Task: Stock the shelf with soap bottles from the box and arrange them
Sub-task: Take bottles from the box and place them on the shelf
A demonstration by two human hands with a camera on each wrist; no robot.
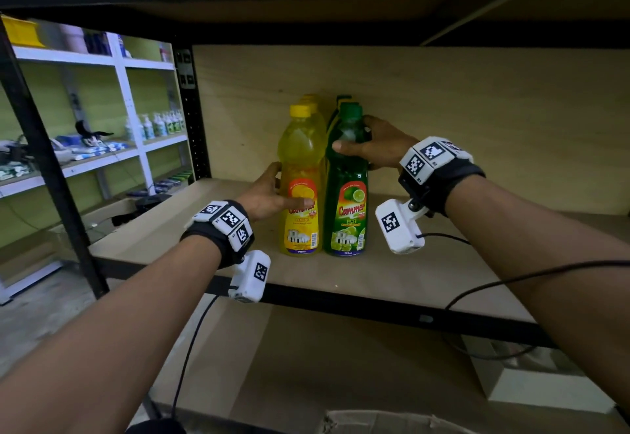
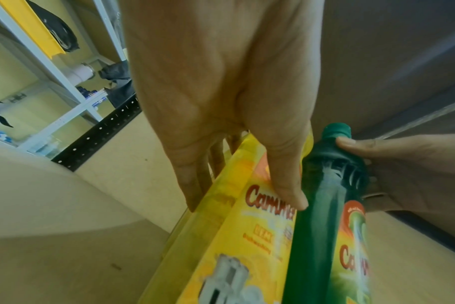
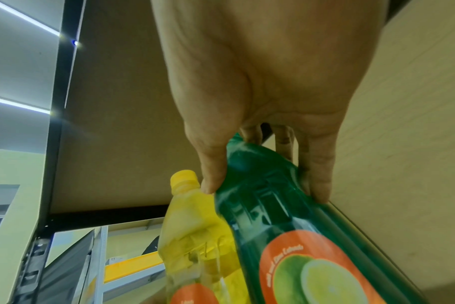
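Left hand [image 1: 269, 195] fingers grip yellow "Cammer" lemon bottle [image 1: 301, 188]; right hand [image 1: 373, 144] fingers grip green "Cammer LIME" bottle [image 1: 346, 195].

Yellow lemon bottle [image 1: 300, 181] and green lime bottle [image 1: 346, 188] upright near shelf [image 1: 426, 277] front edge, side by side, touching, labels forward, caps on; more yellow and green bottles in rows behind each; cardboard box [image 1: 392, 423] edge below.
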